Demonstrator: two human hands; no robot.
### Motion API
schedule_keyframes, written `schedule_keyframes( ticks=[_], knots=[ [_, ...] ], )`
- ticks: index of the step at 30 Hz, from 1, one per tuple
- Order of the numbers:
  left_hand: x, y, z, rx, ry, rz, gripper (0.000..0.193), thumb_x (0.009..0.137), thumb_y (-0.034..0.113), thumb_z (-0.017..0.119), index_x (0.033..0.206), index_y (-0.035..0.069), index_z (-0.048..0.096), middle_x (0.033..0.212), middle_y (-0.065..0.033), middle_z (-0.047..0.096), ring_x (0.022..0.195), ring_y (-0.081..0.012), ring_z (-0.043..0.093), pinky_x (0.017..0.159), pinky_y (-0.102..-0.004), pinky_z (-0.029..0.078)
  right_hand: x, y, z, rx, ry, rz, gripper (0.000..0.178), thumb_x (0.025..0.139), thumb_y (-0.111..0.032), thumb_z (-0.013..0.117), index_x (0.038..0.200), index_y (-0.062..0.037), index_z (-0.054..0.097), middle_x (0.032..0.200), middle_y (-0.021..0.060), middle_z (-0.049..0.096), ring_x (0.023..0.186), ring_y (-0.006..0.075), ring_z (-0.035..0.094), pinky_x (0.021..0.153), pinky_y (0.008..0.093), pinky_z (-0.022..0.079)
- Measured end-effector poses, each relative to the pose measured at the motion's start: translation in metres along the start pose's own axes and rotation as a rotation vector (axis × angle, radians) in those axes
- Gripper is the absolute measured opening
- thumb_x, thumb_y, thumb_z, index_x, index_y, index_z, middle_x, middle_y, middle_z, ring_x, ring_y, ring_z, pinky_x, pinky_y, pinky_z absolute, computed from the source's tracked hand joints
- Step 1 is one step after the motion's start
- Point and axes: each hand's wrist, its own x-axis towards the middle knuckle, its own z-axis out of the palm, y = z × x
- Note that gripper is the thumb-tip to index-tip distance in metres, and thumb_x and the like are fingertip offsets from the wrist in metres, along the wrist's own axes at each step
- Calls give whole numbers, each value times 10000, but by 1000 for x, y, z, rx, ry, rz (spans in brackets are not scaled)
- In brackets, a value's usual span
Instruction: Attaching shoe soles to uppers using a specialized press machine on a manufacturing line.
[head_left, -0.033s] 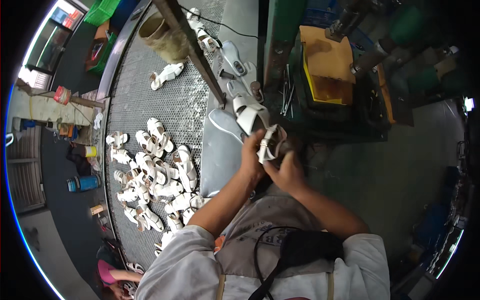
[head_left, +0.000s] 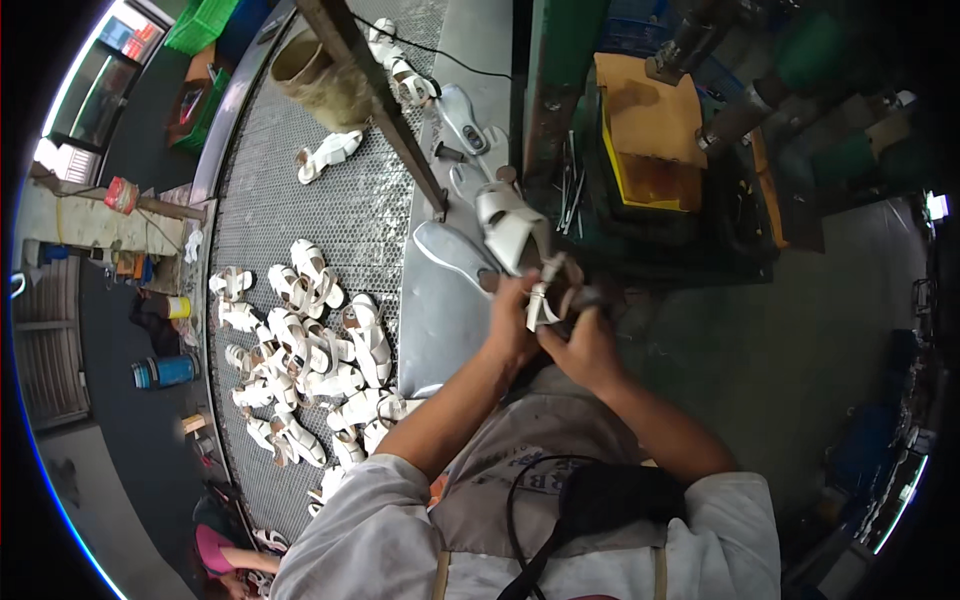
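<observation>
A white strapped sandal [head_left: 513, 228] is held in front of my chest, its toe pointing away over the metal ledge. My left hand [head_left: 512, 325] is closed around its left side by the heel. Opposite, my right hand [head_left: 590, 350] is closed at the heel end, fingers partly hidden and a little blurred. A white strap with a small buckle [head_left: 541, 300] shows between the two hands. Just left of the sandal, a grey shoe-shaped piece [head_left: 450, 246] lies on the metal ledge [head_left: 430, 340]. Another grey shoe-shaped piece [head_left: 461, 115] lies farther off.
Several white sandals [head_left: 310, 345] are heaped on the mesh conveyor [head_left: 250, 190] at left. A slanted metal bar [head_left: 385, 110] and a stained pot [head_left: 325, 85] stand over it. At right is a machine with a tan pad [head_left: 655, 110]. Another person's arm [head_left: 245, 557] shows at lower left.
The sandal and both my hands have shifted slightly right and nearer, and the sandal has tilted a little. The whole view has moved slightly.
</observation>
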Motion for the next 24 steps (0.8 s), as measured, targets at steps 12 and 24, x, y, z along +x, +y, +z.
schedule_keyframes(
  ticks=[12, 24],
  knots=[
    [-39, 74, -117, 997, 90, 397, 311, 1008, 141, 635, 1290, 14, 669, 1285, -133, 682, 1192, -247, 646, 984, -355, 524, 162, 109, -145, -1167, 257, 308, 870, 949, -763, 513, 1118, 88, 577, 826, 265, 735, 788, 441, 742, 704, 539, 592],
    [-36, 232, -431, 1091, 1594, 300, 562, 830, 439, 787, 1004, -89, 710, 1016, -307, 724, 967, -442, 717, 920, -495, 558, 147, 24, -130, -1444, 286, 271, 784, 1020, -706, 474, 1195, 49, 590, 1080, 278, 663, 1075, 411, 663, 863, 500, 547]
  ],
)
